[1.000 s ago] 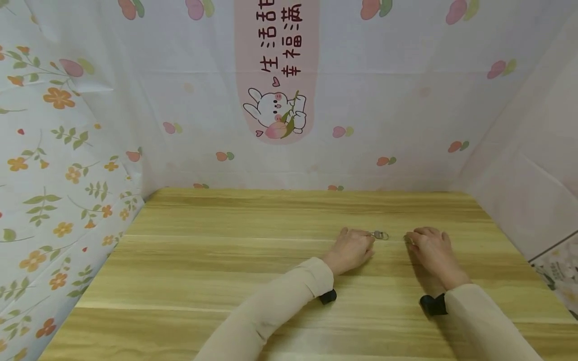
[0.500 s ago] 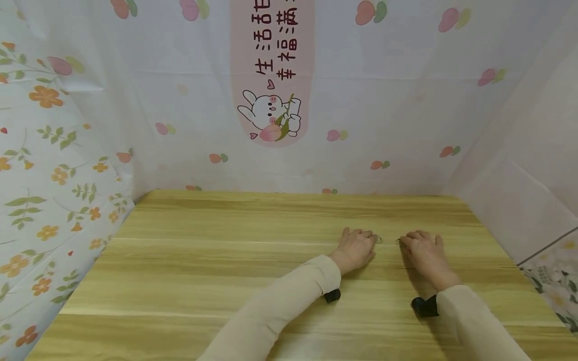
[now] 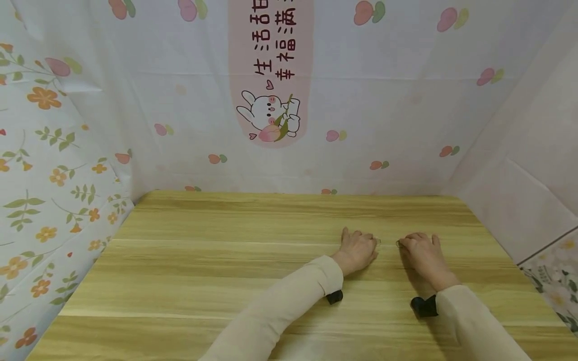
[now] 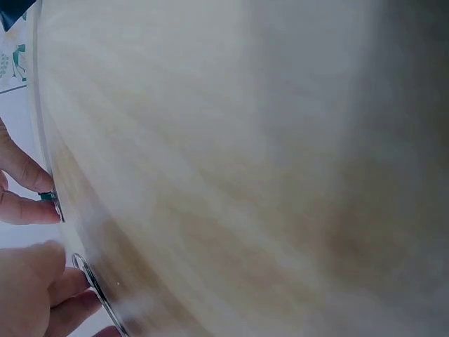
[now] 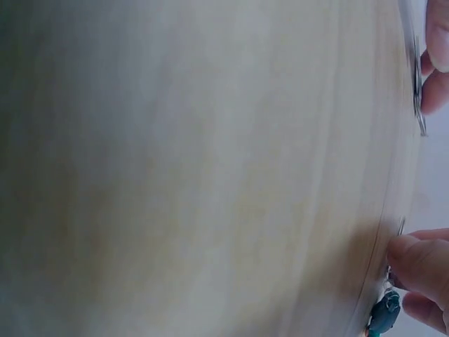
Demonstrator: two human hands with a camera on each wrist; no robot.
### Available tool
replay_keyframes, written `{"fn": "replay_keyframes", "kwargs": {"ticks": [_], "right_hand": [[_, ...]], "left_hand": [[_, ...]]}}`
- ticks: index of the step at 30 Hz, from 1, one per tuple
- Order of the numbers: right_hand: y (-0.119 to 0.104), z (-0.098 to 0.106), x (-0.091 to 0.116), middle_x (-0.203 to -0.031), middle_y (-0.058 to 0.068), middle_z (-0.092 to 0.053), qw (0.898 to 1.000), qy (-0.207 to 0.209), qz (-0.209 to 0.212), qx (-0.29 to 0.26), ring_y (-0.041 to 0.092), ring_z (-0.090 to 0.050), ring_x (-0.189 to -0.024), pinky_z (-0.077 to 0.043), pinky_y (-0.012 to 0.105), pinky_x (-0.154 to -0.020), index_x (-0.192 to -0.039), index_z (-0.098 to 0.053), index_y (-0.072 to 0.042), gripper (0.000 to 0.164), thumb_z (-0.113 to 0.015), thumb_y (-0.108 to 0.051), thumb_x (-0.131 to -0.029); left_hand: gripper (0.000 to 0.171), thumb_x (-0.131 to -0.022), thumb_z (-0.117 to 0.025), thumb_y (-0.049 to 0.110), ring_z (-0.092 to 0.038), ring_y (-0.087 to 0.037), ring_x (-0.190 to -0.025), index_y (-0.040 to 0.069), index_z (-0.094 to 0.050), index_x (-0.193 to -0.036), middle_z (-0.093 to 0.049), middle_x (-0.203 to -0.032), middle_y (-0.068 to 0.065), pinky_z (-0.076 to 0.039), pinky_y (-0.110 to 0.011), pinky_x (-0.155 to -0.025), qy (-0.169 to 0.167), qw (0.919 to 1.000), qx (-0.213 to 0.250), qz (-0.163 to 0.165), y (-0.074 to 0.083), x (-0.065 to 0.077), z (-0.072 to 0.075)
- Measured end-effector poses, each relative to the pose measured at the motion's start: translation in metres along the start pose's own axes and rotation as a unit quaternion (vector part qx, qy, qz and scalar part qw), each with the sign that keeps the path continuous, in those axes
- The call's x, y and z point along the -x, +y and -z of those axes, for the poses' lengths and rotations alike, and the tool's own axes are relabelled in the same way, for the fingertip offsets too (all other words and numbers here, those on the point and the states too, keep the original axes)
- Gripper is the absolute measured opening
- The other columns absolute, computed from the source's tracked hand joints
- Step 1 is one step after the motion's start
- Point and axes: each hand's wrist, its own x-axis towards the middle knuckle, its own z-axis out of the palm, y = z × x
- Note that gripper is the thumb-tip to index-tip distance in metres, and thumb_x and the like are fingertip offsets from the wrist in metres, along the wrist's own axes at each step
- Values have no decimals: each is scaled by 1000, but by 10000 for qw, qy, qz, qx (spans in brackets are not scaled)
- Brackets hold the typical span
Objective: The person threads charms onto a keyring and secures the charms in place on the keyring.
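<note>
My left hand point(image 3: 358, 251) is low over the table and pinches a metal key ring point(image 4: 94, 284). Only a small loop of it shows past the fingers in the head view; a thin silver edge point(image 5: 417, 88) of it shows in the right wrist view. Across a small gap, my right hand point(image 3: 423, 256) pinches a thin metal ring point(image 3: 399, 243) between thumb and finger. Below those fingers, a dark green charm point(image 5: 384, 312) shows in the right wrist view. The fingers hide much of both pieces.
The wood-grain table point(image 3: 217, 281) spreads under both arms. A printed cloth point(image 3: 397, 100) stands behind it, with a flowered cloth point(image 3: 49, 200) along the left side. Black wrist mounts point(image 3: 424, 307) stick out beneath the sleeves.
The clasp and ring by my left hand, plain to see a second ago, are now mostly behind the fingers. My hands have drawn slightly closer together. The head view has shifted a little.
</note>
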Motion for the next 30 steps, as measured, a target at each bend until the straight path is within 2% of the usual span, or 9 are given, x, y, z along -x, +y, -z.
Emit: {"fn": "replay_keyframes", "kwargs": {"ticks": [4, 7, 12, 16, 21, 25, 27, 29, 30], "right_hand": [[0, 0, 0, -100, 20, -70, 9999, 27, 135, -18, 46, -60, -102, -29, 77, -98, -94, -73, -1, 13, -72, 2, -81], [1, -1, 1, -96, 17, -70, 9997, 10, 244, -84, 44, -61, -99, -31, 76, -97, -92, -73, -1, 12, -71, 4, -81], [0, -2, -1, -94, 16, -69, 9992, -29, 347, 173, 42, -61, -96, -35, 72, -96, -94, -72, 1, 12, -70, 3, -82], [0, -1, -1, -95, 17, -69, 9991, 20, 292, 293, 42, -62, -97, -36, 72, -97, -95, -72, 1, 13, -70, 3, -82], [1, -2, 2, -90, 19, -72, 9987, 441, 136, -215, 42, -65, -90, -36, 74, -95, -90, -73, 0, 7, -68, 1, -86], [-1, -1, 4, -88, 23, -72, 9937, 841, 42, -740, 42, -66, -83, -35, 75, -92, -92, -71, 4, 7, -67, 1, -87], [-3, 0, 4, -88, 23, -72, 9885, 1079, -19, -1057, 34, -66, -73, -46, 66, -86, -92, -70, 4, 7, -66, 1, -88], [-7, 1, 6, -89, 22, -73, 9797, 1250, -156, -1560, 19, -59, -57, -53, 49, -72, -93, -70, 3, 8, -63, -1, -91], [-10, 1, 7, -90, 21, -73, 9740, 1338, -236, -1814, 7, -56, -58, -52, 39, -66, -92, -70, 1, 9, -62, -3, -93]], "left_hand": [[24, -98, -55, 42, -65, -6, -101, 34, -70, -115, -71, -111, 16, -43, -41, -104, 265, 9996, 13, 57, 1, -2, 0], [18, -95, -60, 39, -66, -5, -91, 34, -74, -106, -72, -98, 15, -48, -34, -94, 447, 9989, 52, 136, 2, -5, 0], [10, -91, -67, 32, -65, -3, -88, 31, -72, -100, -71, -98, 16, -45, -23, -73, 565, 9965, 530, 307, 1, -8, 0], [14, -90, -68, 35, -66, -3, -91, 28, -69, -103, -70, -99, 14, -47, -21, -71, 522, 9934, 937, 415, 0, -10, 0], [6, -91, -69, 30, -64, 0, -88, 26, -72, -94, -70, -96, 14, -49, -20, -72, 460, 9900, 1285, 367, -4, -10, 0], [6, -90, -70, 29, -63, 0, -80, 23, -71, -88, -71, -90, 14, -47, -18, -68, 514, 9862, 1541, 329, -8, -6, 1], [9, -90, -71, 28, -61, 1, -75, 22, -71, -84, -71, -86, 14, -44, -16, -65, 587, 9839, 1661, 299, -11, -3, 2], [11, -89, -71, 28, -60, 1, -71, 20, -71, -82, -71, -83, 13, -42, -14, -62, 666, 9808, 1819, 242, -14, 1, 3], [11, -89, -71, 27, -59, 1, -69, 20, -71, -81, -71, -83, 12, -41, -13, -61, 703, 9789, 1906, 200, -15, 3, 4]]}}
